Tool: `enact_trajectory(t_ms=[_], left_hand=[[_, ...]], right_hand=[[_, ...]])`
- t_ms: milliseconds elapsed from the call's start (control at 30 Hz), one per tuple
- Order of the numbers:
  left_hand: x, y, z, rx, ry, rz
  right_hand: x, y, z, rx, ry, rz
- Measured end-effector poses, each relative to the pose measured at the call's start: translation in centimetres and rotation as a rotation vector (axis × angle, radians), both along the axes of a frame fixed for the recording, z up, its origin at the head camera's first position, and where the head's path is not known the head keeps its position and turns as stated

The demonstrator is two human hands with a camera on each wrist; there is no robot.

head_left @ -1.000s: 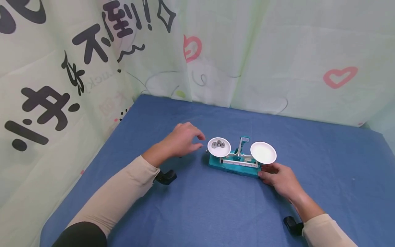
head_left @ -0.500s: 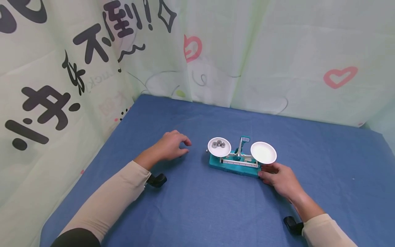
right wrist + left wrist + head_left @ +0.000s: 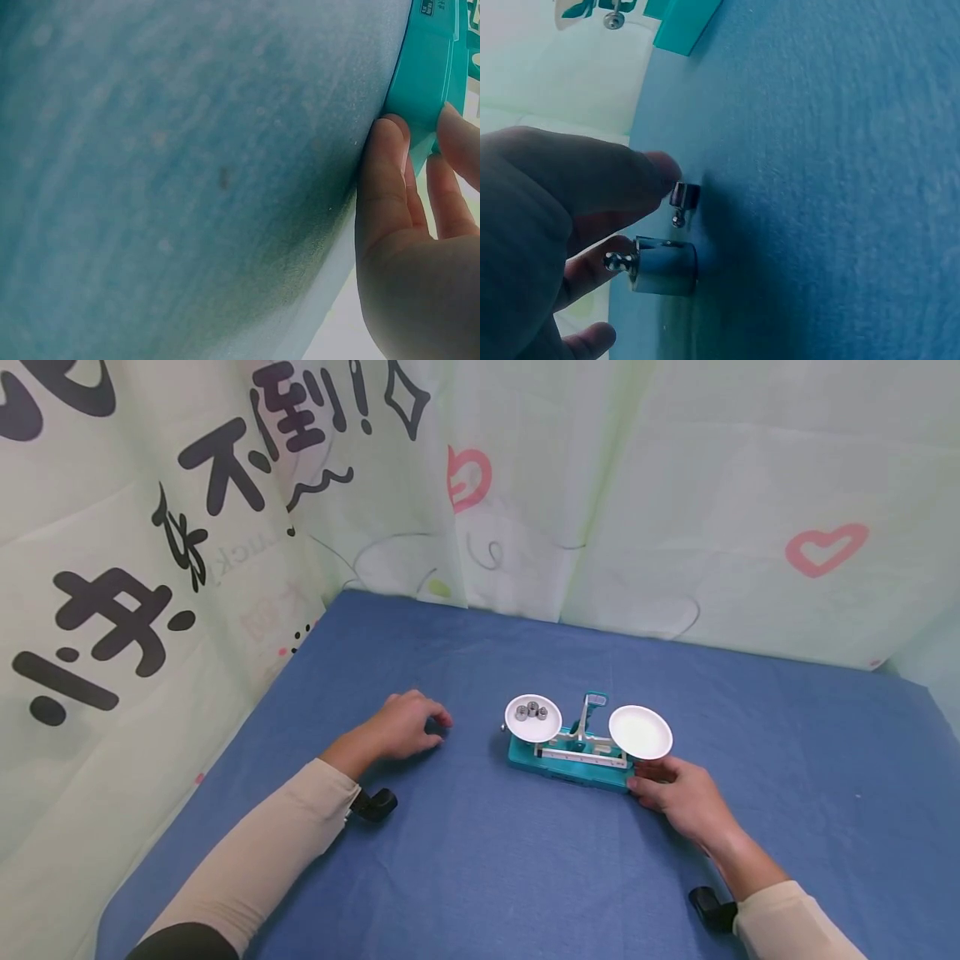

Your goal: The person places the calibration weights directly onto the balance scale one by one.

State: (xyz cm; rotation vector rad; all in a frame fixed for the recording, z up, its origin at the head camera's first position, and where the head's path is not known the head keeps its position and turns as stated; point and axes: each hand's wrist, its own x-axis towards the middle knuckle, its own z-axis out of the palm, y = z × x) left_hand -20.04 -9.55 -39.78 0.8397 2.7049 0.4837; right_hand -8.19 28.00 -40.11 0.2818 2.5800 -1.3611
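Note:
A balance scale with a teal base and two white pans stands on the blue cloth. Its left pan holds 3 small metal weights; the right pan bears nothing. My right hand grips the base's right end between thumb and fingers, also seen in the right wrist view. To the scale's left, my left hand is low over the cloth, thumb and fingers apart. In the left wrist view, a small weight lies tipped by its fingertips; contact is unclear. A larger weight stands upright beside it.
The blue cloth covers the table. A pale printed curtain borders its back and left sides. A black wrist mount juts beneath the left forearm, another black mount beside the right one.
My left hand has drawn away from the left pan, moving leftward and down toward the cloth. My right hand and the scale hold still.

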Motion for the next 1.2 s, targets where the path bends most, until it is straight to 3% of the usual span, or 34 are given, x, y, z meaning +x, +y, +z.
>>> enact_trajectory(t_ms=[300, 567, 900, 1033, 1200], left_hand=[[-0.1, -0.2, -0.2, -0.055, -0.016, -0.001], [-0.1, 0.1, -0.5, -0.061, 0.018, 0.0], [0.3, 0.6, -0.8, -0.038, 0.071, 0.002], [0.3, 0.8, -0.6, -0.015, 0.119, -0.01], [0.3, 1.0, -0.4, 0.02, 0.13, -0.033]], right_hand=[[-0.1, 0.0, 0.0, 0.004, -0.008, -0.004], [0.0, 0.0, 0.1, 0.015, -0.003, -0.003], [0.0, -0.1, -0.1, 0.014, -0.008, -0.01], [0.0, -0.1, -0.1, 0.017, -0.002, -0.008], [0.0, 0.0, -0.1, 0.019, 0.005, -0.001]])
